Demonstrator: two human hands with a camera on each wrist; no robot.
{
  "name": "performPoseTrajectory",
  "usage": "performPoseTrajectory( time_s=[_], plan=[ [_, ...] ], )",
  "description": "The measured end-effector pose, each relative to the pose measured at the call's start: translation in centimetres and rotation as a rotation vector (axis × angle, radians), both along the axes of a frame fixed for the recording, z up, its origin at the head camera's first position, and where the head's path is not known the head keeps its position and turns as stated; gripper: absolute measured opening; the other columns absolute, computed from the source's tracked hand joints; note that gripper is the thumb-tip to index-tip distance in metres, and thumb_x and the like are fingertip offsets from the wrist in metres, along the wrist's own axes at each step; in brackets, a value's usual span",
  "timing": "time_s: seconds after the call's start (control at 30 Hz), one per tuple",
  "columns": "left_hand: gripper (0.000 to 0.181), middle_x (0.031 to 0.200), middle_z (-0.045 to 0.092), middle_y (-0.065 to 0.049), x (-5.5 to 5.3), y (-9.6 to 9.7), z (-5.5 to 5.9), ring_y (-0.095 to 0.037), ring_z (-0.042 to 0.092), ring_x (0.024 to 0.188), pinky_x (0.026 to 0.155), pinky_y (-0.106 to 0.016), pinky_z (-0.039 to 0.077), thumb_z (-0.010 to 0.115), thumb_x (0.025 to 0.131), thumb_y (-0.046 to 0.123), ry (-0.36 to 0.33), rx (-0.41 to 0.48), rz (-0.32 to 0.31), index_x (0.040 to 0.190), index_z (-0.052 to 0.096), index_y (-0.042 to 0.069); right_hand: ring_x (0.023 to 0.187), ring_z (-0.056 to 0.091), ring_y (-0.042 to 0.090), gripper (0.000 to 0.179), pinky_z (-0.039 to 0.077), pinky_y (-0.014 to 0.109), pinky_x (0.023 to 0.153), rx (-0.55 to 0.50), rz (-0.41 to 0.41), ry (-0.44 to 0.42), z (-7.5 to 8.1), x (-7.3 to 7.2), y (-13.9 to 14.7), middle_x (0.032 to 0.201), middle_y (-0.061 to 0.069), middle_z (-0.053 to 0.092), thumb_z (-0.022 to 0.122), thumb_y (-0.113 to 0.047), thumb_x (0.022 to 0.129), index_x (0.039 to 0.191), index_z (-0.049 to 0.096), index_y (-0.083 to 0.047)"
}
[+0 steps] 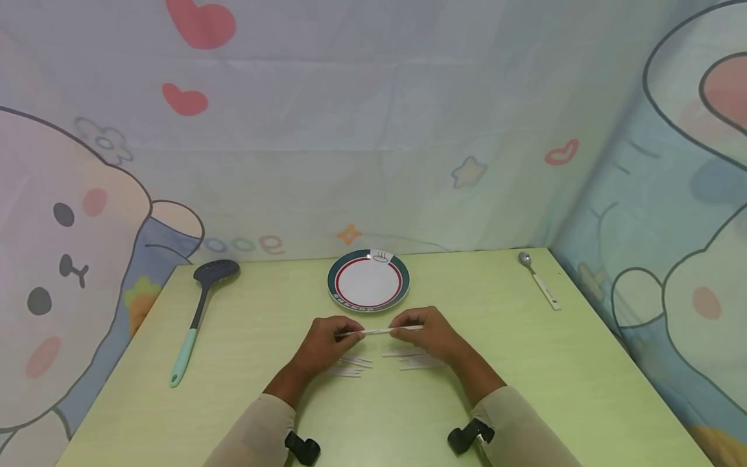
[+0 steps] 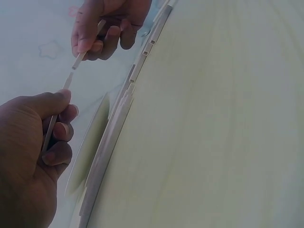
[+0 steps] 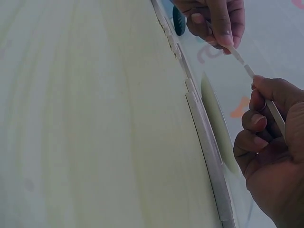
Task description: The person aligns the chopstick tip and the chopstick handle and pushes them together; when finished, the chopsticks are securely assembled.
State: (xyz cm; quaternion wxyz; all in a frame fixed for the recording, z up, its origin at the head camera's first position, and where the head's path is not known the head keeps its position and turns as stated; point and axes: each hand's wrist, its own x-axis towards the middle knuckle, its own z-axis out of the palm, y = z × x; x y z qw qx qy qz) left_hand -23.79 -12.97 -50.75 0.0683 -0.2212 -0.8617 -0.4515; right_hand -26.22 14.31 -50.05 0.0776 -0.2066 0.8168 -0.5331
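Observation:
Above the table, in front of the plate, my left hand [image 1: 322, 342] and right hand [image 1: 430, 334] face each other. The left pinches a thin white stick [image 2: 68, 81] between thumb and fingers; its narrower tip points at the other hand. My right hand grips a second thin white stick [image 3: 275, 115] in the same way. In both wrist views the two ends line up with a small gap between them. Below the left hand lies a group of white sticks [image 1: 350, 371], and another group of white sticks [image 1: 417, 368] lies below the right, partly hidden by that hand.
A white plate [image 1: 369, 283] with a green rim sits at the table's back middle. On the left lies a dark slotted turner [image 1: 198, 308] with a mint handle. A small spoon [image 1: 544, 287] with a white handle lies back right. Printed cloth walls border the table.

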Motion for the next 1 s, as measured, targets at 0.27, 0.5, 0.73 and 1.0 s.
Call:
performPoseTrajectory(
  time_s=[0.27,0.5,0.73,1.0],
  plan=[
    [0.007,0.098,0.084,-0.004,-0.1,-0.02,-0.3,-0.006,0.075,0.088,0.083,-0.025,0.063,0.082,0.097,0.01,0.014,0.01,-0.017,0.104,0.084,0.007,0.094,0.07,0.015,0.009,0.059,0.024,0.087,-0.015,0.016,0.019,-0.34,-0.19,-0.2,0.103,0.006,0.081,0.081,-0.016,0.099,0.104,0.085,-0.009],
    [0.007,0.097,0.083,-0.003,0.03,0.02,-0.21,-0.007,0.075,0.088,0.084,-0.025,0.063,0.082,0.098,0.01,0.015,0.014,-0.034,0.104,0.084,0.008,0.094,0.07,0.016,0.008,0.059,0.023,0.088,0.002,0.022,0.031,-0.33,-0.08,-0.2,0.103,0.004,0.081,0.081,-0.018,0.1,0.104,0.085,-0.012],
    [0.007,0.099,0.083,-0.002,0.06,0.04,-0.18,-0.008,0.076,0.091,0.086,-0.026,0.063,0.081,0.098,0.01,0.004,0.0,-0.032,0.105,0.084,0.009,0.097,0.072,0.014,0.009,0.06,0.024,0.09,-0.008,0.047,0.047,-0.26,0.07,-0.14,0.106,0.006,0.081,0.079,-0.017,0.101,0.105,0.084,-0.01],
    [0.007,0.098,0.083,-0.002,-0.01,0.01,-0.16,-0.008,0.076,0.091,0.087,-0.025,0.063,0.081,0.098,0.009,-0.004,0.014,-0.044,0.104,0.084,0.009,0.1,0.072,0.015,0.008,0.063,0.032,0.094,-0.004,0.052,0.061,-0.03,0.26,-0.28,0.108,0.007,0.081,0.078,-0.015,0.102,0.105,0.084,-0.01]
  ],
)
